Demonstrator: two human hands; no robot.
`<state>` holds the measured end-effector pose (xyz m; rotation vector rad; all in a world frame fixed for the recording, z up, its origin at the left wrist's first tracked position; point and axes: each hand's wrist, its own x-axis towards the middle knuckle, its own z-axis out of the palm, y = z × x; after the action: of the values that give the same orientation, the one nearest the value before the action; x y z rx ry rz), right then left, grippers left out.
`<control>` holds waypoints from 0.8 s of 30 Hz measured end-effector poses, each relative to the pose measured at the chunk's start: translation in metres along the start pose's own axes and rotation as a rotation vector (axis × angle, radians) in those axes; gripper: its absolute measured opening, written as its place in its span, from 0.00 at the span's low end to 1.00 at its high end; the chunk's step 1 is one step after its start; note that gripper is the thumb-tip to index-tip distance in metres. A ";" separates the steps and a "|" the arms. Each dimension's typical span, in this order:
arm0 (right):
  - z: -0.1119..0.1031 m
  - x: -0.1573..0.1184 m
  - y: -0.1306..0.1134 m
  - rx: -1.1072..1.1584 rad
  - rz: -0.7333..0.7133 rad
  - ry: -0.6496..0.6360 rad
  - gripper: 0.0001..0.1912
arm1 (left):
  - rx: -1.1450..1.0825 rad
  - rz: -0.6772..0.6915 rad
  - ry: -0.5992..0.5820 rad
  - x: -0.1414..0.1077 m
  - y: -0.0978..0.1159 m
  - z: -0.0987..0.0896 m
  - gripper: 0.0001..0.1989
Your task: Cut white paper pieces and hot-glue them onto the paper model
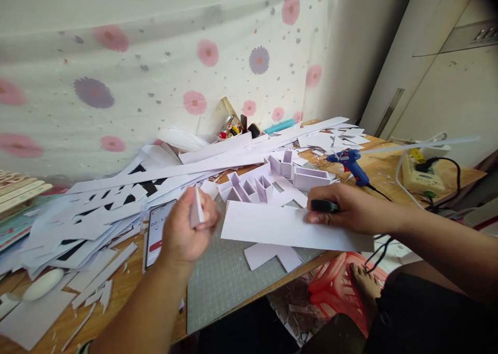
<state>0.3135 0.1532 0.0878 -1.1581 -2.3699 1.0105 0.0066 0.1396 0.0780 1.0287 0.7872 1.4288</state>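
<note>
My left hand [190, 224] is closed around a small folded or angled piece of white board [196, 211], held above the cutting mat. My right hand [342, 206] is closed on a black-handled tool [325, 206]; its working end is hidden. Directly under that hand a long white board strip [268, 224] reaches left over the mat; I cannot tell whether the fingers pinch it too. Beyond it stands a white board model [252, 185] with several small box shapes. A cross-shaped white cutout [272, 255] shows below the strip on the green-grey cutting mat [218, 292].
White offcuts [97, 203] pile up on the left and back of the wooden table. A phone [157, 229] lies beside my left wrist. On the right are a blue glue gun [352, 165] and a power strip [422, 175] with cords. A red plastic stool [334, 281] stands below.
</note>
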 end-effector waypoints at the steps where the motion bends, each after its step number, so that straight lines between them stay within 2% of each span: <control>1: -0.002 -0.002 0.001 -0.010 -0.009 0.026 0.24 | 0.027 0.052 0.019 0.003 0.002 -0.002 0.21; 4: -0.011 -0.008 0.005 0.006 0.045 0.229 0.26 | 0.271 0.151 -0.010 0.004 -0.002 -0.005 0.18; 7: -0.020 -0.012 0.009 0.057 0.226 0.551 0.26 | 0.638 0.116 -0.203 -0.003 -0.019 0.003 0.14; 9: -0.023 -0.015 0.012 0.090 0.308 0.673 0.25 | 0.821 0.043 -0.372 -0.009 -0.031 0.012 0.12; 12: -0.023 -0.017 0.013 0.103 0.313 0.701 0.23 | 0.934 -0.051 -0.584 -0.011 -0.045 0.027 0.08; 14: -0.022 -0.018 0.014 0.088 0.284 0.692 0.22 | 0.982 -0.072 -0.686 -0.008 -0.051 0.035 0.07; 18: -0.023 -0.022 0.016 0.056 0.286 0.691 0.20 | 1.078 -0.060 -0.880 0.003 -0.053 0.046 0.10; 21: -0.024 -0.025 0.018 0.031 0.291 0.702 0.20 | 1.103 -0.075 -0.986 0.007 -0.053 0.049 0.13; 24: -0.025 -0.027 0.022 -0.006 0.295 0.695 0.20 | 1.070 -0.071 -1.036 0.009 -0.054 0.049 0.14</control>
<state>0.3562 0.1528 0.0908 -1.5767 -1.6871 0.5403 0.0732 0.1510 0.0498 2.2328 0.7350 0.1510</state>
